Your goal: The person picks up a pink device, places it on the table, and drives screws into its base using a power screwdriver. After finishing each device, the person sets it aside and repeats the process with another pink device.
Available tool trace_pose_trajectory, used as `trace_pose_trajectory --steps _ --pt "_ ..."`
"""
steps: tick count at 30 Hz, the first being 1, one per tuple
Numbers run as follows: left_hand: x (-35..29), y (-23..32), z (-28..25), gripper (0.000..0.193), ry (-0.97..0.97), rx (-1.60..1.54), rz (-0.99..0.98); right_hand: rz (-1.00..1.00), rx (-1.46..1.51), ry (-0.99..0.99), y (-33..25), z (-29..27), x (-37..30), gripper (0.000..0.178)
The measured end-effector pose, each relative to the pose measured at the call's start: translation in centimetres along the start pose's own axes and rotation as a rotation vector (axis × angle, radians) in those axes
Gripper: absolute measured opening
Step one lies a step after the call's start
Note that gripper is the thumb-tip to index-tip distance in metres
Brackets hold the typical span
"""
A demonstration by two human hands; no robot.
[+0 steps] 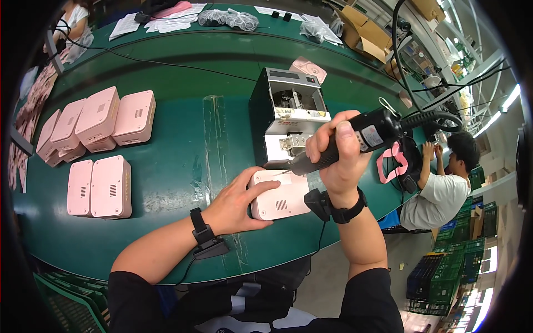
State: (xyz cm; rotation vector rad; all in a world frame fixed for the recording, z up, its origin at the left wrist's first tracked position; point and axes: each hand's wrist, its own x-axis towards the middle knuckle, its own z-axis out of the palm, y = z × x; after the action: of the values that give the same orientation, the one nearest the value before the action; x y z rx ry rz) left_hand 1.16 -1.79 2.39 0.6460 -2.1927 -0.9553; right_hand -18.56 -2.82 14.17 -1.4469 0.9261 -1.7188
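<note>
A pink plastic housing point(293, 201) lies on the green workbench, its vented face with corner holes turned up. My left hand point(233, 204) steadies it from the left, fingers along the far side, thumb at the near side and one finger across the top. In my right hand point(345, 164) is a black electric screwdriver point(369, 132), tilted with its tip down toward the far-left part of the housing. Whether the bit sits in a hole is too small to tell. Just beyond the housing stands a grey and black screw feeder point(264, 119).
Several more pink housings point(99, 115) are stacked at the left, with two point(111, 186) lying nearer. Behind the feeder is another pink part point(308, 70). The screwdriver's cable point(430, 117) runs off right. A co-worker point(444, 186) sits at the right; papers point(175, 19) and bags line the back.
</note>
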Motion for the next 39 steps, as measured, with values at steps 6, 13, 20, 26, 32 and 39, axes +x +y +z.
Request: trace_pose_trajectory --steps 6,13,20,26,32,39 --pt "-0.1 -0.3 0.1 0.077 -0.03 0.016 0.041 -0.06 -0.043 0.024 -1.7 -1.0 1.3 0.024" --pt "-0.4 -0.2 0.4 0.077 -0.02 0.017 0.039 -0.051 -0.078 0.133 -1.5 -1.0 3.7 0.024" --pt "-0.4 0.0 0.0 0.078 -0.051 0.019 0.026 0.035 0.068 0.004 -3.0 1.0 1.2 0.025" --pt "0.0 -0.1 -0.2 0.077 -0.053 -0.005 0.03 0.056 0.085 -0.103 -2.7 3.5 0.0 0.029" --pt "-0.3 0.0 0.4 0.076 -0.03 0.011 0.023 0.086 0.103 -0.17 -1.3 3.8 -0.6 0.031" --pt "-0.3 -0.4 0.6 0.083 0.02 0.004 0.032 0.07 0.169 -0.24 -0.2 3.6 -0.6 0.028"
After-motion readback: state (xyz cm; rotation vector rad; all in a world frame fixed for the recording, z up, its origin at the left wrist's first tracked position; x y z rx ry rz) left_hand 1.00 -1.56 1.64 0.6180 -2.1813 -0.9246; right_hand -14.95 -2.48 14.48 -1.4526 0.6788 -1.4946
